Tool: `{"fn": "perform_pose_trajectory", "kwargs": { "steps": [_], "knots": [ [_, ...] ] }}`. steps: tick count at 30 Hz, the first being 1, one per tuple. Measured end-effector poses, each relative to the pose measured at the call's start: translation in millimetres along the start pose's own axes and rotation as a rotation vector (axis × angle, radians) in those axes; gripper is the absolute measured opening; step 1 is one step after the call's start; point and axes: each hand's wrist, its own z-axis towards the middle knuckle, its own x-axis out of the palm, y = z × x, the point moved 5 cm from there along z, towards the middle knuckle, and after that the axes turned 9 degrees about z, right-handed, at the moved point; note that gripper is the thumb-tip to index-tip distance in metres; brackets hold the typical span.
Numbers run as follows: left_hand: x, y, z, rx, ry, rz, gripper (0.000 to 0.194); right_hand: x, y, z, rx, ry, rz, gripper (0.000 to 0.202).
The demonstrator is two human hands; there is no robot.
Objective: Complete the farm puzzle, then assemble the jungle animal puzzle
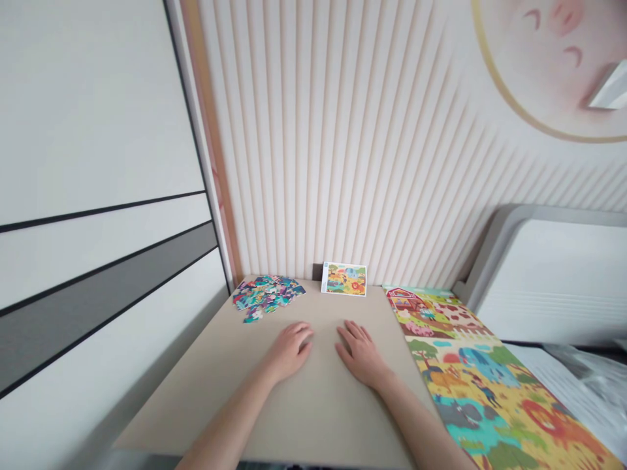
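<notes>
My left hand rests palm down on the beige table, left of the middle, its fingers slightly bent and holding nothing. To its right, my right hand lies flat with its fingers apart. A loose pile of colourful puzzle pieces is beyond my left hand, at the back left of the table. Against the wall, a small picture card with a lion and an elephant leans upright. Neither hand touches the pieces or the card.
Two large animal pictures, a farm scene and a savanna scene, lie along the table's right side. Farther right are a grey-white headboard and clear plastic wrapping. A white panel borders the left, a ribbed wall the back.
</notes>
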Motion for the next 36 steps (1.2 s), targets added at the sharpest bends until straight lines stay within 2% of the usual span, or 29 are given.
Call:
{"fn": "perform_pose_trajectory", "kwargs": {
  "steps": [15, 17, 19, 24, 27, 30, 36],
  "knots": [
    [0.6, 7, 0, -0.031, -0.015, 0.017, 0.033, -3, -6, 1, -0.026, 0.016, 0.055, 0.054],
    [-0.9, 17, 3, -0.059, -0.026, 0.056, 0.033, -3, -5, 0, -0.03, 0.015, 0.057, 0.053],
    [-8.5, 35, 5, -0.117, -0.048, 0.118, 0.035, -3, -4, 0, -0.031, 0.008, 0.061, 0.053],
    [-45.7, 102, 7, -0.358, -0.127, 0.301, 0.045, -6, 0, -2, -0.02, -0.026, 0.071, 0.051],
    [-53.8, 132, 4, -0.47, -0.129, 0.36, 0.048, -6, 0, -3, -0.019, -0.037, 0.07, 0.051],
    [-46.9, 139, 1, -0.493, -0.112, 0.387, 0.049, -5, -2, -2, -0.027, -0.036, 0.064, 0.051],
    [-38.7, 125, -3, -0.416, -0.086, 0.388, 0.041, -1, -6, 0, -0.038, -0.035, 0.053, 0.051]
  ]
}}
